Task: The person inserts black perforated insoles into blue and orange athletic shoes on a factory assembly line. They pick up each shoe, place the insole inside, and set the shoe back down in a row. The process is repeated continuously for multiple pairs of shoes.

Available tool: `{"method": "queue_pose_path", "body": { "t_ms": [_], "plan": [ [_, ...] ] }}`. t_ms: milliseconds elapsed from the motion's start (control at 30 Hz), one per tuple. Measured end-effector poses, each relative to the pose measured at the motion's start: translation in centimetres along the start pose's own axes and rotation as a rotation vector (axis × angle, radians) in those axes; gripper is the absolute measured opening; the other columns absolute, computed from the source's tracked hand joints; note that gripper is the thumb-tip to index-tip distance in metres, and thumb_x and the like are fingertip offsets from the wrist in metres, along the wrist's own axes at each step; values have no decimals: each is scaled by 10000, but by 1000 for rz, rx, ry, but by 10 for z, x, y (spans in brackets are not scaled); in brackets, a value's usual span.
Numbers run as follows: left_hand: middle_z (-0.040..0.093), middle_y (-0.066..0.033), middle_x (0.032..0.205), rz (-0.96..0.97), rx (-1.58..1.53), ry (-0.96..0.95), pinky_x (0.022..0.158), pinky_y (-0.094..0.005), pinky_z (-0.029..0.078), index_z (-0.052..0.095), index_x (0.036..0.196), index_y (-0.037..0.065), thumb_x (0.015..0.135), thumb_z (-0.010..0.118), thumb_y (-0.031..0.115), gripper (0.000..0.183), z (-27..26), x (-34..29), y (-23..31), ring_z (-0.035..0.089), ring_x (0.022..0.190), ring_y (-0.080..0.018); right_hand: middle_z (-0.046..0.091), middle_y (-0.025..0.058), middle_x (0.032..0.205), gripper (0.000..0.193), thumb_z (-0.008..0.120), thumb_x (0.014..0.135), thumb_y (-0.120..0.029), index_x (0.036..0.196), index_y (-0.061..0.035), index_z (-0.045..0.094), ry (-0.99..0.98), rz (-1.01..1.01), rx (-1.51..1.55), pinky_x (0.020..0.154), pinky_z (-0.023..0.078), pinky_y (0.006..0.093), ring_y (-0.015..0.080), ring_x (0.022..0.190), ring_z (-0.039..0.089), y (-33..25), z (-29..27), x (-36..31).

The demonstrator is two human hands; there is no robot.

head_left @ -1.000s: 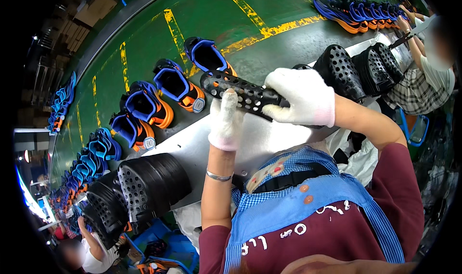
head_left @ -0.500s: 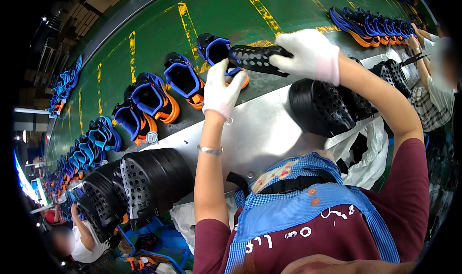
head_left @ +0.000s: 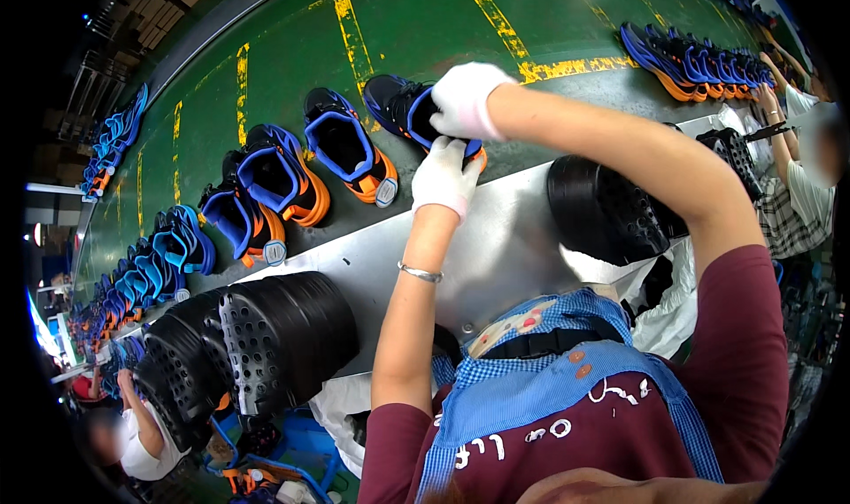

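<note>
A black sneaker with blue lining and an orange sole (head_left: 394, 102) stands on the green conveyor belt, toe pointing away from me. My gloved left hand (head_left: 445, 176) is closed on its heel collar. My gloved right hand (head_left: 472, 101) has its fingers curled down into the shoe's opening. The black perforated shoe insert it carried is now hidden behind the hand and inside the shoe. Left of this shoe stand similar sneakers, the nearest one (head_left: 341, 143) with a round tag at its heel.
Stacks of nested black perforated inserts lie at the left (head_left: 292, 336) and right (head_left: 598, 207) of the metal table (head_left: 496, 230). Rows of sneakers line the belt (head_left: 283, 70) further left and right. A person sits on each side. A white plastic bag (head_left: 677, 300) hangs below the table.
My right hand has brought the insert left and down into the shoe's opening. My left hand has moved right and closed on the heel. The shoes have shifted slightly on the belt.
</note>
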State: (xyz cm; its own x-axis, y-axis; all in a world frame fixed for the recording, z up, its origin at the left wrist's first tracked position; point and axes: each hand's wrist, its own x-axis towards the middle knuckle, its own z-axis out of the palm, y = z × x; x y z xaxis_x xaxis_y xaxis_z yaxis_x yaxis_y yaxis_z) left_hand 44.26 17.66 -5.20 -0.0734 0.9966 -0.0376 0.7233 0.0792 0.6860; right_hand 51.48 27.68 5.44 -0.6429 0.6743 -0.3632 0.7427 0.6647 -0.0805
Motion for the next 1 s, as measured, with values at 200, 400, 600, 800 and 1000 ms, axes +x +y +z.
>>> {"method": "queue_pose_path", "body": {
  "t_ms": [200,400,600,800,1000],
  "plan": [
    [709,-168,918,-130,76,-241,786,-429,522,691,987,73,855,647,418,372,-7,18,1,659,881,-361,698,170,1075,292,579,876,-241,1065,-57,705,-89,97,126,794,563,414,350,961,682,-12,40,39],
    [700,-124,748,-166,49,-368,632,-340,538,690,939,69,830,679,370,321,4,32,-23,692,634,-234,686,208,1030,340,534,904,-323,1061,-49,660,-24,157,540,682,567,481,370,869,667,-14,54,50],
    [688,-131,719,-42,136,-351,572,-324,528,681,922,25,819,696,391,380,6,38,-21,682,564,-214,676,190,1025,320,494,908,-369,1012,-109,649,168,20,479,781,527,452,401,894,634,1,64,54],
    [679,-152,704,-125,12,-300,543,-326,541,675,951,-9,807,698,359,396,-5,29,1,675,537,-218,705,177,981,260,649,756,-244,938,-78,730,42,-96,285,792,545,430,352,899,681,8,40,26],
    [647,-111,661,-262,-101,-314,476,-292,502,623,912,-29,842,688,284,328,3,24,8,645,493,-177,693,194,918,399,562,808,-367,995,-41,695,-2,-63,116,767,530,454,375,870,667,106,-20,-60]
  ]
}}
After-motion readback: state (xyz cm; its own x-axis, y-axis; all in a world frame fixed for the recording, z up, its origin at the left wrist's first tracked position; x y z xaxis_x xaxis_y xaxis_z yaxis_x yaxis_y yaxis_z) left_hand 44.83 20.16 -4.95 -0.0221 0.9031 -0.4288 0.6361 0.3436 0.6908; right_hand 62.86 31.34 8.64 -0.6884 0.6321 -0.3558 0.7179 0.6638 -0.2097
